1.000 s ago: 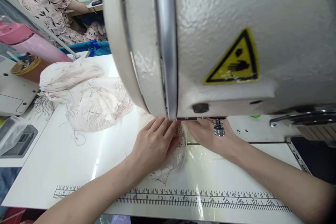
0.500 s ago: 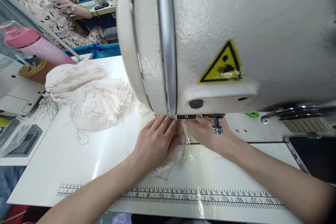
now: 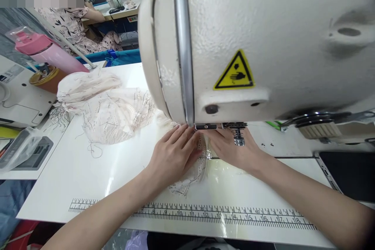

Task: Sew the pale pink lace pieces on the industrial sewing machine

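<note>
While your left hand and right hand press flat, unclenched, on the lace piece under the sewing machine, bare desk lies toward its near-left edge.

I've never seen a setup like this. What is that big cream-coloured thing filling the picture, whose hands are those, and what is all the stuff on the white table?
The picture comes from a camera worn on a person's head, looking down at their own two hands. The big cream body is the head of a sewing machine, seen very close; the yellow triangle on it is a hand-warning sticker. The left hand and right hand lie flat on a small lace piece under the machine's head; neither hand grips it. To the left lies a pile of pale lace fabric. A printed ruler runs along the near edge of the white table. A pink bottle stands far left, and another person sits behind.
</note>
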`<act>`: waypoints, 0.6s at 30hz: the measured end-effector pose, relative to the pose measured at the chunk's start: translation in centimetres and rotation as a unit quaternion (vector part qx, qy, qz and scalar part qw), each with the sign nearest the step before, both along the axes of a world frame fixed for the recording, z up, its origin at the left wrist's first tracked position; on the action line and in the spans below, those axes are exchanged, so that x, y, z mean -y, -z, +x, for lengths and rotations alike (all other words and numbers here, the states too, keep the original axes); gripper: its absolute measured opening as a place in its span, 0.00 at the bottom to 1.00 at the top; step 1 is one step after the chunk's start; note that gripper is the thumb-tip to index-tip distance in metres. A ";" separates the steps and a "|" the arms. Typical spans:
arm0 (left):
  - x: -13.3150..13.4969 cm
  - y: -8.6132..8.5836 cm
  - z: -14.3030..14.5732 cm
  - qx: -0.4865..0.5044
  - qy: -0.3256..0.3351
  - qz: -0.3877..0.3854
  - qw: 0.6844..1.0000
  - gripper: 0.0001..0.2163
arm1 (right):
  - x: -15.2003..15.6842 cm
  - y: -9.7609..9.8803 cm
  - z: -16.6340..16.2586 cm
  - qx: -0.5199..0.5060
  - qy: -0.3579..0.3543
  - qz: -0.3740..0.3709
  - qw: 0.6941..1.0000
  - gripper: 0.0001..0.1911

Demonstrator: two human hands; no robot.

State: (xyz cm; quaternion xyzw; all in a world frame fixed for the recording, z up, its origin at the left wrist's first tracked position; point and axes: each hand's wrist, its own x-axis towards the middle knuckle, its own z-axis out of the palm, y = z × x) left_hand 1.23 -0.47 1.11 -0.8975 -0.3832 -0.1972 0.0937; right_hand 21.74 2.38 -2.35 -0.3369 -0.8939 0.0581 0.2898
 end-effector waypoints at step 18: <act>6.0 -4.3 -3.7 0.017 -0.036 -0.120 0.992 0.07 | -0.7 -1.6 0.6 0.014 -0.172 0.043 0.984 0.08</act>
